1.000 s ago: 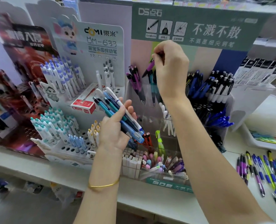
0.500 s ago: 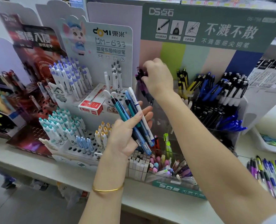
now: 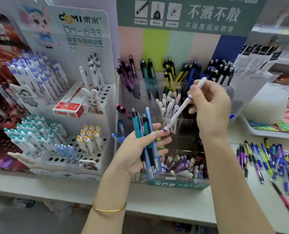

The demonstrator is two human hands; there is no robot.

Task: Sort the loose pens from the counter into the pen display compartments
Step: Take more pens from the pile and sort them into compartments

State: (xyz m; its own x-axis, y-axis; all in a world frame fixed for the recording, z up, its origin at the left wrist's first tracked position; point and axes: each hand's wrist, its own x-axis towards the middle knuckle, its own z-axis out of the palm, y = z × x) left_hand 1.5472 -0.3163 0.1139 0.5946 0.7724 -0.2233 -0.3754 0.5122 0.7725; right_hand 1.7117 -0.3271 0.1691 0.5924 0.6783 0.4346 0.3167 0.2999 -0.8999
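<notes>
While the left hand (image 3: 135,150) grips teal pens (image 3: 136,126), the right hand (image 3: 212,109) pinches a white pen (image 3: 181,108) midair.

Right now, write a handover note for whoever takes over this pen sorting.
Left hand: grip holds a bunch of teal and blue pens, upright.
Right hand: pinches one white pen, tilted, in front of the pen display.
Done: back compartments hold colour-grouped pens.
Left: slot the held pens, then the loose pens lying on the counter at right.
</notes>
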